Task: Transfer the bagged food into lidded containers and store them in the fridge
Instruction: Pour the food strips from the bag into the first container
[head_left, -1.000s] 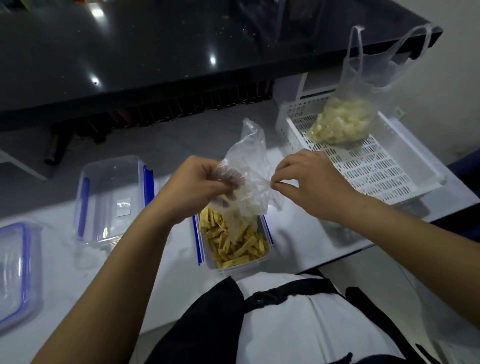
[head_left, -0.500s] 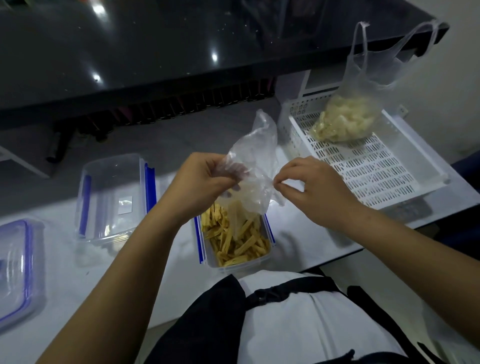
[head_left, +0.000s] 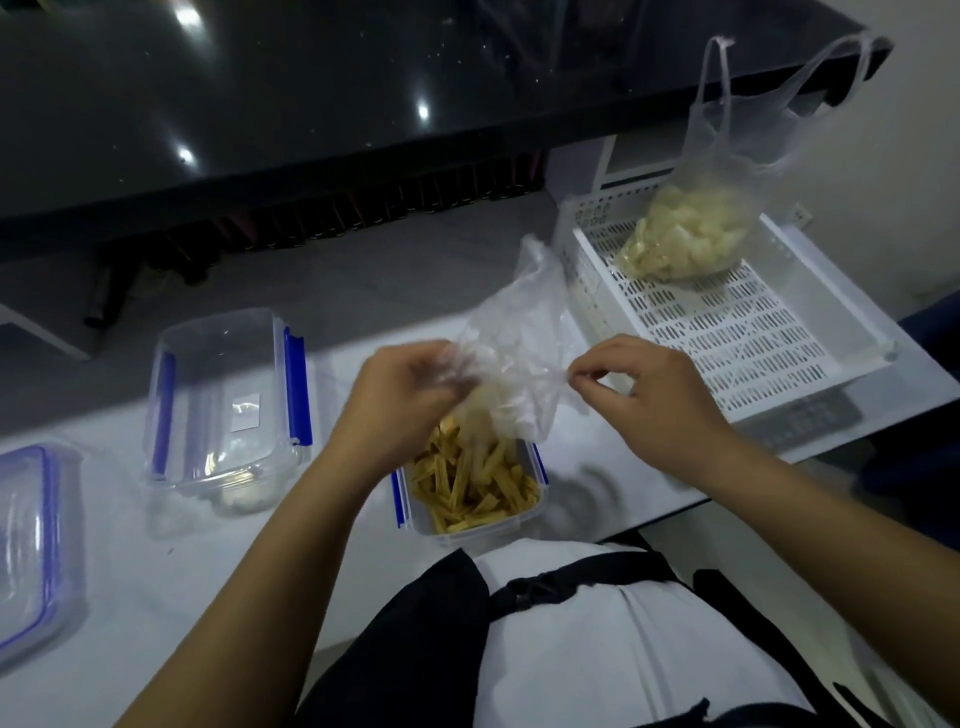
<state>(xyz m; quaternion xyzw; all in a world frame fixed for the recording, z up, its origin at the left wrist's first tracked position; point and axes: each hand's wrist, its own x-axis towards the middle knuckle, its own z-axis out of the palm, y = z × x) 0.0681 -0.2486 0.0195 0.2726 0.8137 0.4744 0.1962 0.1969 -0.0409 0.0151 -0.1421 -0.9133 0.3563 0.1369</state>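
A clear plastic bag (head_left: 519, 343) hangs upturned over an open clear container (head_left: 537, 499) with blue clips, which holds yellow food sticks (head_left: 470, 483). My left hand (head_left: 400, 400) grips the bag's left side and my right hand (head_left: 644, 395) pinches its right corner. A few sticks are still inside the bag's mouth. A second bag (head_left: 691, 234) of pale chips sits in a white perforated tray (head_left: 753, 338) at the right. Another clear container (head_left: 218, 405), with a little pale food at its near end, stands to the left.
A lid or container with a blue rim (head_left: 31, 540) lies at the far left on the white table (head_left: 156, 597). A dark glossy counter (head_left: 311, 104) overhangs the back. The table's front edge is close to my body.
Both hands have shifted the bag slightly, its top leaning more to the right; more sticks now lie in the container.
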